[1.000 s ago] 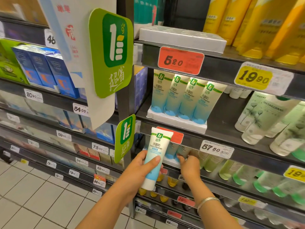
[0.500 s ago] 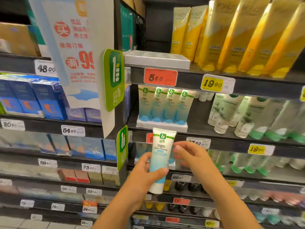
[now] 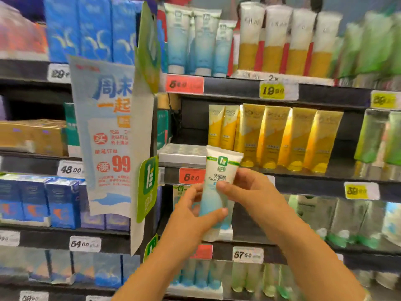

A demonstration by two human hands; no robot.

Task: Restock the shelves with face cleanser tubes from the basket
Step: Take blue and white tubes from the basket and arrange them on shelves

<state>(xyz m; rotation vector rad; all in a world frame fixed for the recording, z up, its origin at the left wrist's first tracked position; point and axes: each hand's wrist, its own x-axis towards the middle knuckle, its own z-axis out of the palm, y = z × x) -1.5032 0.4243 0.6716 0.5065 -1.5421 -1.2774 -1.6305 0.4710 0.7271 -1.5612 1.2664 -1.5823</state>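
Both hands hold one white-and-blue plastic face cleanser tube [image 3: 217, 187] upright: left hand [image 3: 191, 216] gripping low, right hand [image 3: 249, 190] pinching its middle. Placing step; next, seat it in the empty white tray [image 3: 180, 152] just behind.

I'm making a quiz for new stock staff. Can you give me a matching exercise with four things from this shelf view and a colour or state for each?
Things:
1. face cleanser tube
2. white tray
3. yellow tubes
4. 48.00 price tag

States:
A. empty, on the shelf
B. white, far left
C. gripped by both hands
D. standing in a row, caps down

Pairs: 1-C, 2-A, 3-D, 4-B
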